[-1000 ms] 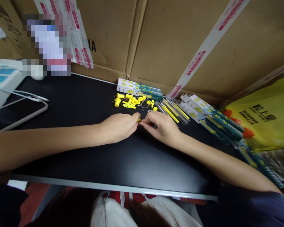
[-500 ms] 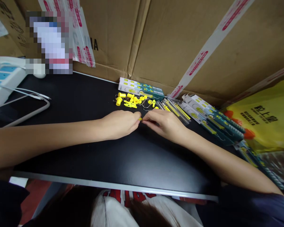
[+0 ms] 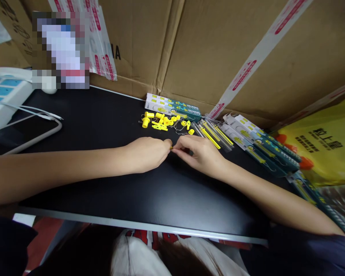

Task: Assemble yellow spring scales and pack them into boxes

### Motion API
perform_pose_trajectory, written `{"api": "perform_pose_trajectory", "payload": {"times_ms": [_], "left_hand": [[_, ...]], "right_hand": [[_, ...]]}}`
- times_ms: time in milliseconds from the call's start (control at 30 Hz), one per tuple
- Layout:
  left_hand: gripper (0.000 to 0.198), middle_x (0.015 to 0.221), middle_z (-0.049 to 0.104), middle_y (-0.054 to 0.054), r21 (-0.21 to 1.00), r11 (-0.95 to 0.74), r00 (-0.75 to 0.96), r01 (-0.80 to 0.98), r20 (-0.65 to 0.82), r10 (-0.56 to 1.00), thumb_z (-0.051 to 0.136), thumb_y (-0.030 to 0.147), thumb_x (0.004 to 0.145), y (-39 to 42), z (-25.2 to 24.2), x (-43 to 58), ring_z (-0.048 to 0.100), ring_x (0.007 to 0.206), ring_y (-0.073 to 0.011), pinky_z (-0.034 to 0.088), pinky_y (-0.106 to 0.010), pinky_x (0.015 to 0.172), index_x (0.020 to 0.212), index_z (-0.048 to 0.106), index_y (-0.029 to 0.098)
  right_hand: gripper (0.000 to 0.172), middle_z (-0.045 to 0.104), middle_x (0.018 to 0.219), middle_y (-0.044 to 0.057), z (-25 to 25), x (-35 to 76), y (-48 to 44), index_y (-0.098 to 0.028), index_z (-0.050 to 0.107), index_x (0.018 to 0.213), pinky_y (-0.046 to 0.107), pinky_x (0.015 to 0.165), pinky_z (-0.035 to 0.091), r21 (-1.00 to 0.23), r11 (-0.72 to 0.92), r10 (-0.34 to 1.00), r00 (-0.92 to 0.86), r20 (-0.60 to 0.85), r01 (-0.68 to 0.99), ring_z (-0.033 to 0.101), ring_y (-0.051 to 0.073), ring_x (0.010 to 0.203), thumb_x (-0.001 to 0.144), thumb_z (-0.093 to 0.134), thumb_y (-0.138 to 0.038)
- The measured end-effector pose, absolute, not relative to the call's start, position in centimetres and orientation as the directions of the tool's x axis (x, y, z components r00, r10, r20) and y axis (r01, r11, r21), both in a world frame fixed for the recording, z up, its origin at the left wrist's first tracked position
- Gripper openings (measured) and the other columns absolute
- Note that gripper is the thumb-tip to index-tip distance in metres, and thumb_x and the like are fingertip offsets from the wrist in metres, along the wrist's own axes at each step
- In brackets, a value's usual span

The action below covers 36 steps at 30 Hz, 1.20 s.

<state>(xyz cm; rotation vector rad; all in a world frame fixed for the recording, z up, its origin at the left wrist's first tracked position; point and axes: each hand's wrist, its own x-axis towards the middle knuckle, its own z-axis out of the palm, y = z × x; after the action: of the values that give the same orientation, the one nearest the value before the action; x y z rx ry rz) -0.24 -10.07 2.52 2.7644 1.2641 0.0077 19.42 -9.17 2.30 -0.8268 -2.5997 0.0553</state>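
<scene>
My left hand (image 3: 149, 153) is closed, its thumb and fingers pinching a small yellow plastic part (image 3: 171, 148), mostly hidden by the fingertips. My right hand (image 3: 199, 151) meets it there, thumb and forefinger pressed together against the part's end. Whatever those right fingers grip is too small to make out. Just beyond both hands lies a pile of yellow plastic parts (image 3: 161, 122), with small springs (image 3: 140, 122) at its left and wire hooks (image 3: 180, 130) at its right. Clear tubes with yellow strips (image 3: 211, 134) lie behind my right hand.
Printed boxes stand along the back, one (image 3: 172, 107) behind the pile and several (image 3: 255, 142) to the right. A yellow bag (image 3: 322, 142) is at far right. On the left are a power strip (image 3: 5, 92) and white cables (image 3: 46, 115). Cardboard (image 3: 138, 38) walls the black table (image 3: 161, 199).
My fingertips remain together, and less yellow shows between them. My right hand's finger pose shifts slightly. The whole view moves a little; the pile stays as it was.
</scene>
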Motion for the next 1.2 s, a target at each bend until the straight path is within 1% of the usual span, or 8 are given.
{"api": "perform_pose_trajectory", "payload": {"times_ms": [67,200,267,333,500,800,1000,1200], "left_hand": [[0.031,0.079,0.071,-0.011,0.102,-0.655,0.661,0.748,-0.037,0.749,0.028,0.025,0.096,-10.0,2.6,-0.3,0.07,0.07,-0.0292,0.046,-0.034,0.056,0.106,0.055,0.014],[0.03,0.081,0.072,-0.011,0.122,-0.668,0.675,0.734,-0.028,0.737,0.029,0.026,0.096,-9.7,2.9,-0.4,0.07,0.07,-0.0263,0.045,-0.032,0.058,0.102,0.056,0.014],[0.03,0.079,0.071,-0.01,0.124,-0.669,0.677,0.733,-0.032,0.735,0.03,0.027,0.097,-9.6,2.9,-0.4,0.069,0.068,-0.0246,0.045,-0.031,0.059,0.099,0.057,0.014],[0.03,0.078,0.071,-0.01,0.117,-0.67,0.677,0.733,-0.036,0.735,0.03,0.027,0.097,-9.5,3.0,-0.4,0.068,0.067,-0.0237,0.045,-0.031,0.059,0.098,0.057,0.014],[0.031,0.073,0.069,-0.009,0.093,-0.665,0.671,0.741,-0.05,0.74,0.029,0.028,0.098,-9.6,3.0,-0.3,0.069,0.065,-0.0257,0.043,-0.031,0.056,0.097,0.057,0.014],[0.026,0.074,0.07,-0.011,0.094,-0.631,0.636,0.77,-0.036,0.771,0.033,0.023,0.096,-9.9,2.4,-0.1,0.071,0.071,-0.0299,0.043,-0.032,0.055,0.101,0.057,0.013],[0.025,0.076,0.07,-0.011,0.119,-0.594,0.599,0.796,-0.012,0.801,0.034,0.022,0.097,-10.1,2.5,0.2,0.071,0.074,-0.0299,0.044,-0.033,0.057,0.101,0.056,0.013],[0.024,0.077,0.07,-0.011,0.174,-0.586,0.598,0.792,-0.028,0.801,0.034,0.023,0.097,-10.3,1.9,0.3,0.07,0.075,-0.0276,0.043,-0.032,0.059,0.1,0.056,0.013]], "right_hand": [[0.012,0.06,0.069,0.001,2.6,19.5,-9.1,-0.019,0.053,0.08,0.024,0.057,0.036,-0.127,0.82,0.565,-0.752,0.34,0.559,0.053,0.014,0.062,0.092,0.055,-0.023],[0.021,0.064,0.075,0.006,3.2,19.9,-8.7,-0.018,0.057,0.085,0.027,0.061,0.037,0.064,0.843,0.491,-0.814,0.31,0.533,0.055,0.017,0.069,0.097,0.046,-0.031],[0.024,0.065,0.078,0.007,3.3,20.0,-8.4,-0.018,0.059,0.086,0.028,0.062,0.037,0.101,0.859,0.457,-0.84,0.292,0.503,0.055,0.018,0.071,0.098,0.044,-0.031],[0.021,0.065,0.078,0.007,3.4,20.2,-8.2,-0.017,0.059,0.087,0.028,0.063,0.038,0.053,0.874,0.451,-0.846,0.284,0.484,0.056,0.018,0.072,0.098,0.046,-0.028],[0.013,0.062,0.071,0.003,3.1,20.2,-8.2,-0.017,0.056,0.079,0.024,0.06,0.039,-0.163,0.874,0.486,-0.809,0.331,0.458,0.055,0.014,0.064,0.092,0.056,-0.02],[0.016,0.059,0.066,0.002,1.5,19.5,-8.9,-0.019,0.052,0.076,0.023,0.055,0.04,-0.129,0.852,0.505,-0.734,0.454,0.507,0.054,0.013,0.059,0.091,0.057,-0.021],[0.018,0.062,0.068,0.001,1.0,19.4,-8.9,-0.019,0.051,0.074,0.022,0.054,0.041,-0.243,0.836,0.537,-0.642,0.548,0.492,0.056,0.011,0.057,0.09,0.058,-0.019],[0.015,0.063,0.066,0.0,0.4,19.2,-9.0,-0.019,0.054,0.076,0.022,0.053,0.042,-0.39,0.779,0.627,-0.587,0.513,0.491,0.056,0.011,0.056,0.089,0.059,-0.021]]}}
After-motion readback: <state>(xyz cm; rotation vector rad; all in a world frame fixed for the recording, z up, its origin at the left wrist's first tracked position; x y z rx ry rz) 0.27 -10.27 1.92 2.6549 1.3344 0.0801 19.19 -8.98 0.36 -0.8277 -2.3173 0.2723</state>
